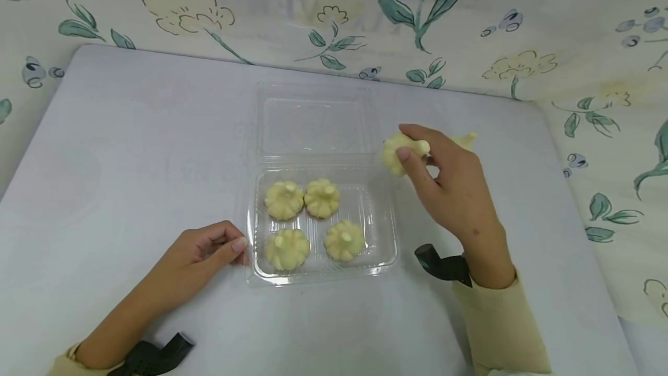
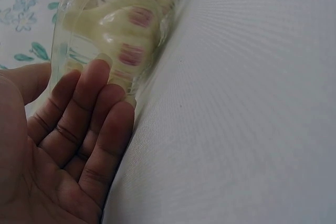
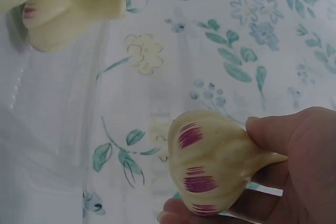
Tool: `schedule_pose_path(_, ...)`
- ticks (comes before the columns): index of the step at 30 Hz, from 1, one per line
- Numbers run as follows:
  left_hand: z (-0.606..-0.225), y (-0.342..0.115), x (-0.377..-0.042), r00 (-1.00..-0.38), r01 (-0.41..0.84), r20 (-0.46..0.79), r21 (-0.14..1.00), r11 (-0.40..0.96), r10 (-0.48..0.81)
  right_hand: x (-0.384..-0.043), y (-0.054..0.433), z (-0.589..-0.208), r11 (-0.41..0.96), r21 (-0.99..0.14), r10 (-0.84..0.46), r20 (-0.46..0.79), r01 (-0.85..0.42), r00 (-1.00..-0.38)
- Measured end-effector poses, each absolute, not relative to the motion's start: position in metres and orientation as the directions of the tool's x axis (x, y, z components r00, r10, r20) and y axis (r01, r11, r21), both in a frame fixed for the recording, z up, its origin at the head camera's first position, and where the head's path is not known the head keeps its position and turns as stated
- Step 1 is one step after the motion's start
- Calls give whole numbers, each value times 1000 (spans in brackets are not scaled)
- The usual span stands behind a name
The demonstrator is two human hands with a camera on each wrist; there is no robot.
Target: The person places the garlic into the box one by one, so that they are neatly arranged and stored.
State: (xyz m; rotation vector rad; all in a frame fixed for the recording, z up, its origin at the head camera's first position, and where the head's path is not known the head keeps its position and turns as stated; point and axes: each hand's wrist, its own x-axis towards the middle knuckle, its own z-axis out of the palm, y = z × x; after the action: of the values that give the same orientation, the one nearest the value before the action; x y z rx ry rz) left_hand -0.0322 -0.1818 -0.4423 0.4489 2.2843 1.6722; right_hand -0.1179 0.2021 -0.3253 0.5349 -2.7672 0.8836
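Note:
My right hand (image 1: 459, 184) holds a pale garlic bulb (image 1: 395, 154) between thumb and fingers, raised beside the container's right back corner. The right wrist view shows purple streaks on this bulb (image 3: 202, 166). A clear plastic clamshell container (image 1: 378, 231) lies unfolded, its lid (image 1: 313, 123) laid back. Inside are several garlic bulbs: two side by side at the back, a front-left bulb (image 1: 287, 249) and a front-right bulb (image 1: 344, 240). My left hand (image 1: 203, 260) rests at the container's left edge; its fingers (image 2: 94, 98) lie loosely extended against the clear wall.
Another garlic bulb (image 1: 464, 141) lies behind my right hand, mostly hidden by it. The white tabletop (image 1: 130, 161) meets a flower-patterned cloth (image 1: 292, 22) along the back and right. A black wrist camera (image 1: 443, 263) sits on the right wrist, another (image 1: 156, 355) on the left.

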Motion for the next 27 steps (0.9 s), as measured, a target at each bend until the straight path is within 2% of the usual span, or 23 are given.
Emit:
schedule_pose_path(7,-443,-183,-32,-915,89,-34,955,283,403,-116,187,-336,686,-529,-442,243,-500,-863)
schedule_pose_path(14,-442,-184,-32,-908,55,-66,960,274,414,-113,173,-349,660,-521,-542,169,-541,-823)
schedule_pose_path(20,-442,-184,-32,-906,74,-45,962,263,420,-112,169,-354,660,-511,-603,76,-551,-794)
schedule_pose_path(27,-442,-184,-32,-908,69,-50,962,265,416,-112,169,-355,665,-481,-629,50,-571,-776)
